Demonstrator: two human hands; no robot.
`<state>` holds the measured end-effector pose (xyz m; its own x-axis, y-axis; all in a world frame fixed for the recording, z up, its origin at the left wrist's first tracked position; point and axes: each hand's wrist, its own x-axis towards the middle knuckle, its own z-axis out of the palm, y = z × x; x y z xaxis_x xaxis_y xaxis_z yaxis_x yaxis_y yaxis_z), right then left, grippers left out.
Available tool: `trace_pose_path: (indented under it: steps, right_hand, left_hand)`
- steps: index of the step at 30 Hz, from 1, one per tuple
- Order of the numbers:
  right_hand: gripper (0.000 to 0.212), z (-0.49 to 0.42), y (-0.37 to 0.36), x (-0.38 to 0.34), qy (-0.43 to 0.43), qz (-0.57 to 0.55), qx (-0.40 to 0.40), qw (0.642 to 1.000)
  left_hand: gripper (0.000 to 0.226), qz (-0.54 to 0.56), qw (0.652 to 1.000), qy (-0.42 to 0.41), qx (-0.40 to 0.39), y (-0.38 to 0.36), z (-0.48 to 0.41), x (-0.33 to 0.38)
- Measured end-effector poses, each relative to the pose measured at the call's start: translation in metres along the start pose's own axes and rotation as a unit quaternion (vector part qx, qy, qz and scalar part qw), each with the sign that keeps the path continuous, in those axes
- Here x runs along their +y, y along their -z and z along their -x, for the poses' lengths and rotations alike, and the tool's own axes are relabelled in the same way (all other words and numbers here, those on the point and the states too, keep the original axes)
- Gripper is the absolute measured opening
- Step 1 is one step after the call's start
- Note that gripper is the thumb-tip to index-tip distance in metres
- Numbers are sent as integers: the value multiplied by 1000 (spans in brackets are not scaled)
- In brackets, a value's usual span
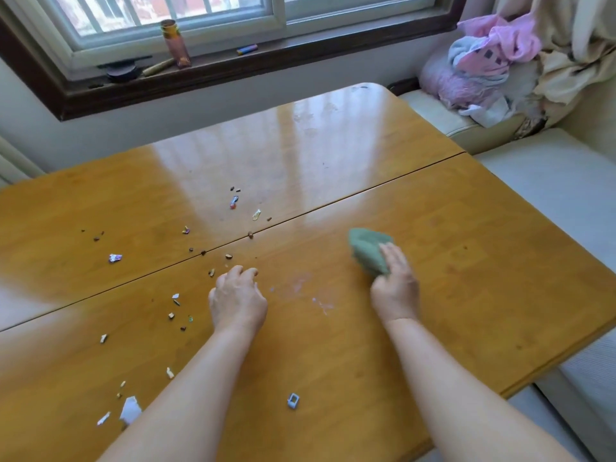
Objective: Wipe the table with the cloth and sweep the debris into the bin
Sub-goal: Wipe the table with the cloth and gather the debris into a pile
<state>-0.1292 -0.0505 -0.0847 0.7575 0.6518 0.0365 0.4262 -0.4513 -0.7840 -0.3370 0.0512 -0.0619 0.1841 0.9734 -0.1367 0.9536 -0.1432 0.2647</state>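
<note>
Sunlight from the window (173, 15) is shining on a glossy wooden table (333, 148), which is made of two leaves with a thin seam running across between them. Beyond the right edge of the table a pale cushioned bench (550, 181) is carrying a heap of pink and cream fabric (493, 61).

The right hand (395, 285) is lying flat on a green cloth (368, 250), fingers together, and is pressing it against the near leaf, toward the right side. The cloth is soft and bunched, and its far part is sticking out beyond the fingertips. The left hand (238, 296) is resting near the middle of the near leaf with the fingers curled; I cannot tell if it is pinching something.

I think the wiping step is only beginning. Small debris (173, 315) is lying scattered over the left half of the table: dark hard crumbs, torn white paper bits (130, 410), shiny wrapper scraps (115, 258), and one little grey-blue square piece (293, 401) near the front edge. Some pale smears (321, 305) are showing between the two hands. The bin is not in view.

For the next move, the cloth probably must travel left across the smears and gather the crumbs into one pile. Crumbs sitting on the seam may catch there, and the light paper may slip under the cloth.
</note>
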Motion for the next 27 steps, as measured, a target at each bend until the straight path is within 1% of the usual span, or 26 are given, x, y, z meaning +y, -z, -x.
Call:
trace_pose_path:
  steps: [2,4,6,8,9,10,11,13,15,16,18,20,23,27]
  right_hand:
    - [59,-4,18,26,-36,82,0,996]
    - [59,14,10,30,-2,112,-29,993]
    - [59,47,-9,20,60,93,-91,990]
    - [60,81,-27,7,127,59,-178,974]
    - [60,92,-29,3,148,35,-211,966]
    - [62,98,-27,1,154,7,-226,962]
    - [63,94,-21,1,144,-18,-217,965]
    - [65,69,6,10,108,-38,-133,984]
    - [65,35,44,35,53,1,-38,998]
    - [65,21,67,54,23,40,-11,999]
    - [63,12,103,88,-32,120,-5,992]
    - [63,30,120,110,-56,158,-2,986]
    - [64,78,109,112,-57,160,29,985]
    - [65,137,66,85,-46,141,48,988]
  left_hand:
    - [37,3,1000,-7,-8,-4,3,7]
    - [37,3,1000,-9,-15,-8,7,10]
    - [37,-7,1000,-1,-24,-10,10,10]
    - [37,-20,999,10,-28,-9,12,8]
    - [37,-26,999,15,-28,-8,14,7]
    - [37,-31,999,18,-28,-8,16,7]
    - [37,-34,999,19,-26,-7,16,6]
    - [37,-38,999,18,-26,-6,19,7]
    - [37,-38,999,14,-33,-8,21,9]
    - [37,-37,999,7,-36,-11,23,12]
    - [38,-36,998,-5,-47,-16,28,18]
    - [39,-37,997,-27,-55,-23,32,24]
    - [39,-39,995,-64,-58,-25,34,28]
    - [38,-44,991,-110,-67,-21,37,15]
